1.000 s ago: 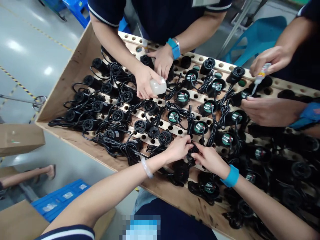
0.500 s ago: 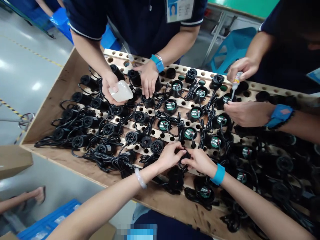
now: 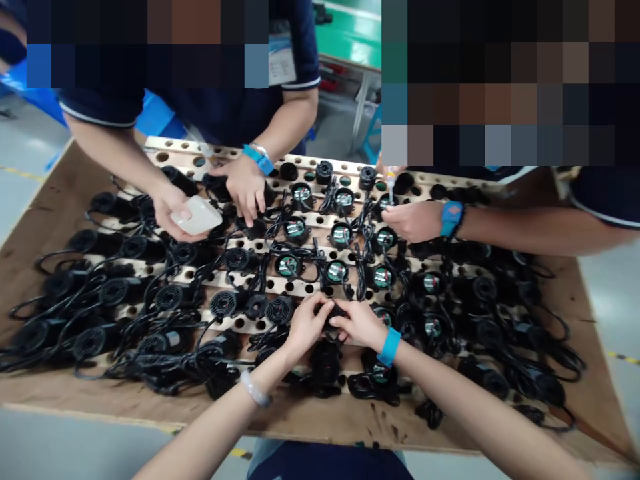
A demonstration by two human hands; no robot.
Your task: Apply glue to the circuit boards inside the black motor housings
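Observation:
My left hand (image 3: 309, 324) and my right hand (image 3: 361, 324) meet near the front middle of the wooden tray (image 3: 320, 413). Both have their fingers closed around the rim of a black cylindrical housing (image 3: 336, 319), which they mostly hide. Just in front of it is another black housing (image 3: 325, 367). To the left lie a black slotted cap (image 3: 279, 310) and a small round black part with a centre hole (image 3: 256, 305). Behind my hands, open housings (image 3: 337, 271) show green circuit boards inside.
Across the tray, a co-worker's hand (image 3: 173, 212) holds a whitish block (image 3: 197, 216); their other hand (image 3: 245, 188) touches a housing. At right, another co-worker's hand (image 3: 413, 222) is beside a small glue-like bottle (image 3: 391, 187). Black cables (image 3: 193, 367) tangle among slatted wooden rails.
The camera view has turned right, so the tray and co-workers appear further left and more of its right end shows. My hands keep their grip on the same black housing.

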